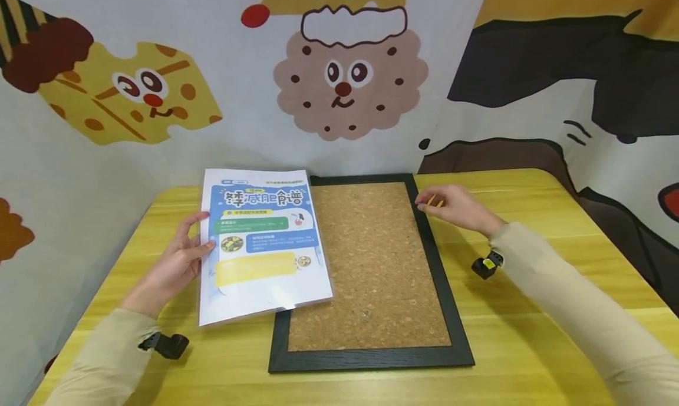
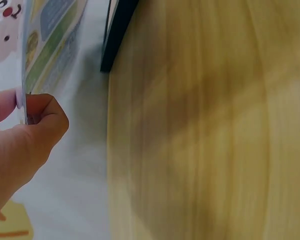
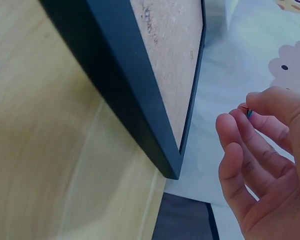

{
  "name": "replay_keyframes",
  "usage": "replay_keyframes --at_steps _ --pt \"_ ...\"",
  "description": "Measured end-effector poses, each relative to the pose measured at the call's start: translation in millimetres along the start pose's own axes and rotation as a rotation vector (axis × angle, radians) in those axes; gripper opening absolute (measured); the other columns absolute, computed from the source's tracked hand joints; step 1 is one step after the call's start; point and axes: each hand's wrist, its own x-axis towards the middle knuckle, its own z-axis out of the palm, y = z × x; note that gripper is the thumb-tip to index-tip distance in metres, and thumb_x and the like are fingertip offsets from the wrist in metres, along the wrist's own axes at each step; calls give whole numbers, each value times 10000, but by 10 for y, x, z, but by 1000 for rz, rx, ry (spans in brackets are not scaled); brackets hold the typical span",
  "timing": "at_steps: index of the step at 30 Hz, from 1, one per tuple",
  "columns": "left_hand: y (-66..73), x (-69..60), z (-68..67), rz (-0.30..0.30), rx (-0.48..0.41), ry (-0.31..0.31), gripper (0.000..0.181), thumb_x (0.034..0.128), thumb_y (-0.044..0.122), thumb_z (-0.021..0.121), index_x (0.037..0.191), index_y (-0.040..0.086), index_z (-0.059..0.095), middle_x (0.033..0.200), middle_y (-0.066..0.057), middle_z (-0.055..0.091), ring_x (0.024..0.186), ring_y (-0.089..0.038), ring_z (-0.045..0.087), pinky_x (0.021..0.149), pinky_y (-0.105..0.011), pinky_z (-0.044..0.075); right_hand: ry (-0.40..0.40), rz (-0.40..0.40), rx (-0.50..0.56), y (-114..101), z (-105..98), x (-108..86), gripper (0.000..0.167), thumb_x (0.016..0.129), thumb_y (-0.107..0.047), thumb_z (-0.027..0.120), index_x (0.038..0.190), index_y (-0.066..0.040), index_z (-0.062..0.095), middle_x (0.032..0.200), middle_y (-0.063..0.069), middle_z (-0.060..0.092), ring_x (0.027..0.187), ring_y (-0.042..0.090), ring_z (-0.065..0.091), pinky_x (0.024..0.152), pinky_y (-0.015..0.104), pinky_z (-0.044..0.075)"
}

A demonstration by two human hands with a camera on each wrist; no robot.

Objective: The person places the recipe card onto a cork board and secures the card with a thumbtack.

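A glossy printed sheet [image 1: 265,241] with Chinese lettering and blue, green and yellow panels is held by its left edge in my left hand [image 1: 177,256]. In the left wrist view, thumb and fingers pinch the sheet [image 2: 47,45] from both faces. It overlaps the left part of a cork board [image 1: 379,264] in a black frame, lying on the table. Over the board's upper right edge, my right hand [image 1: 456,207] pinches a small blue pin-like thing [image 3: 249,113] between thumb and fingertips. Most of that thing is hidden by the fingers.
The yellow wood-grain table [image 1: 520,335] carries the board. A cloth with cartoon food figures [image 1: 350,88] hangs behind the table. Both wrists wear small black cameras.
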Motion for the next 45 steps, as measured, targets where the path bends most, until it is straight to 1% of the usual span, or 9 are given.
replay_keyframes --at_steps 6,11,16,23,26,30,37,41,45 --pt "-69 115 187 -1 -2 -28 535 1029 14 357 1429 241 83 1275 -58 428 1004 -114 622 807 -275 513 10 -21 -21 -58 36 103 158 924 -140 667 1035 -34 706 945 26 689 816 177 606 660 354 493" --pt "-112 202 334 -16 13 -47 559 1023 3 339 1446 226 50 1339 -153 392 1011 -131 622 824 -291 508 40 -74 -28 -101 57 171 108 896 -70 684 995 -35 710 894 17 683 773 177 588 630 308 473" --pt "-137 295 469 -28 3 -58 590 1015 -6 342 1462 228 34 1409 -246 332 1016 -156 626 830 -303 505 57 -92 -35 -146 62 235 91 885 -55 691 973 -61 712 851 5 666 732 182 565 577 292 445" --pt "-165 414 695 -37 -17 -105 604 1002 -30 337 1472 213 47 1431 -268 318 1035 -184 622 854 -335 505 38 -122 -34 -213 55 389 72 895 -63 683 962 -49 706 854 17 658 745 171 563 633 324 461" --pt "-180 451 803 -44 -27 -134 615 997 -37 339 1482 191 36 1433 -291 312 1041 -201 620 874 -354 500 27 -111 -30 -246 49 441 83 897 -56 679 972 -38 707 858 26 660 761 175 568 656 320 470" --pt "-208 510 946 -75 -25 -159 623 996 -31 345 1486 182 25 1417 -310 338 1052 -233 618 891 -366 491 17 -84 -36 -295 44 480 103 901 -62 673 993 -31 708 872 38 659 767 176 556 664 316 462" --pt "-252 579 1174 -106 30 -201 611 997 -37 325 1477 159 2 1380 -322 390 1079 -284 598 888 -361 486 -6 -47 -19 -350 87 560 132 907 -60 661 1022 -14 707 848 63 636 712 190 522 619 330 437" --pt "-273 593 1305 -126 52 -197 643 983 -57 347 1482 114 -21 1362 -334 405 1100 -307 580 883 -358 481 -36 -3 -14 -351 157 618 161 915 -92 660 1038 3 700 854 67 624 721 201 518 601 321 441" --pt "-299 619 1398 -157 80 -168 666 968 -73 398 1490 83 14 1332 -315 424 1122 -321 560 907 -362 457 -68 45 -14 -353 233 669 182 916 -102 664 1059 7 691 886 74 620 752 216 529 610 312 456"
